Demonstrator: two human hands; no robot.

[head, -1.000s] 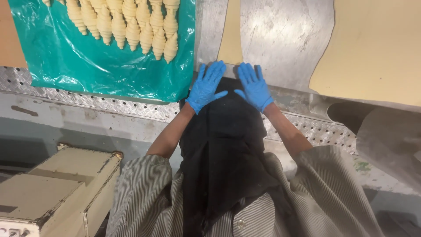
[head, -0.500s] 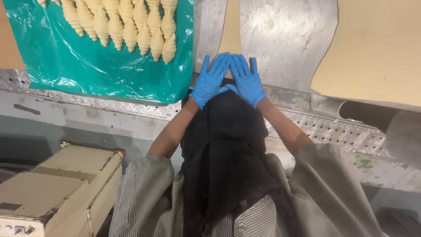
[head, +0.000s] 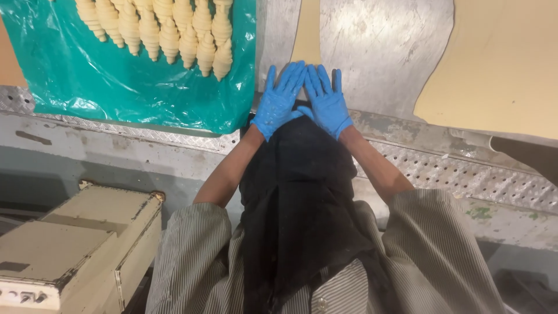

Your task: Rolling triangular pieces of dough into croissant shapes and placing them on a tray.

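My left hand (head: 279,99) and my right hand (head: 326,102), both in blue gloves, lie flat side by side on the steel table (head: 383,52), fingers stretched and index fingers nearly touching. They rest at the near end of a narrow strip of pale dough (head: 306,29) that runs away from me. Whatever is under the palms is hidden. To the left, several shaped raw croissants (head: 168,29) lie in rows on a teal plastic sheet (head: 116,87).
A large flat sheet of dough (head: 500,64) covers the table's right side. A perforated metal ledge (head: 465,174) runs along the table's near edge. A cream box-like unit (head: 75,244) stands at lower left. My black apron (head: 296,203) hangs below my arms.
My hands were spread apart near the table edge. They have come together and slid forward onto the near end of the dough strip.
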